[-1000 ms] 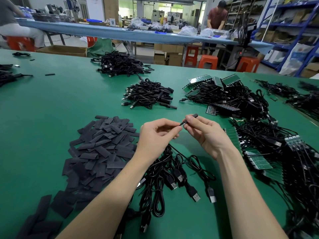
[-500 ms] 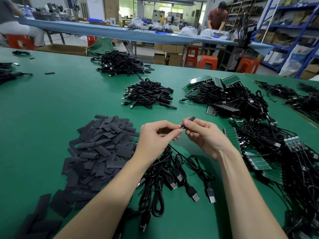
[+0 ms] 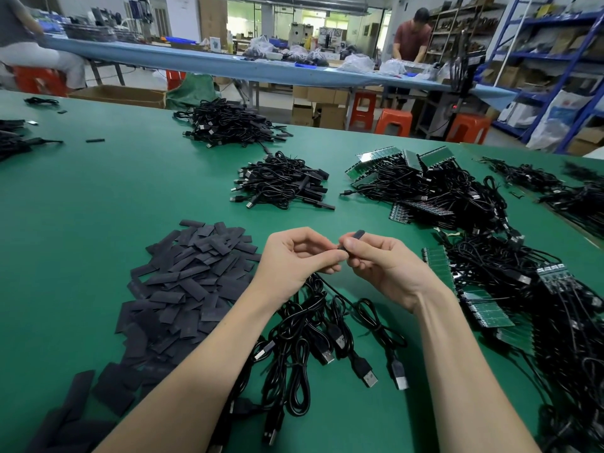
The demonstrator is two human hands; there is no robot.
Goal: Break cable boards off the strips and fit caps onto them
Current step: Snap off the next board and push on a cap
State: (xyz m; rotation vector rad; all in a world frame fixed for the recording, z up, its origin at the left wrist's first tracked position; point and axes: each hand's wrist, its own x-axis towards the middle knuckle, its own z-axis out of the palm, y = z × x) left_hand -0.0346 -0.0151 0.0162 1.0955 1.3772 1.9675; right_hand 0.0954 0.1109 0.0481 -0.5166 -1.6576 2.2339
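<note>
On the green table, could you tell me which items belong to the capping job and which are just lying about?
Belongs to the job:
- black cap, pinched by the right hand
- left hand, pinching the cable end
- pile of flat black caps
- green board strips
- loose USB cables under the wrists

Lying about:
- orange stools
- cardboard box
- blue bench

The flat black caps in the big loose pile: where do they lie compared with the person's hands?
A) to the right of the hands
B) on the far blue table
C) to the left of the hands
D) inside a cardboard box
C: the caps are spread on the green table left of the left hand, while the right hand has cables and green strips on its side.
</note>
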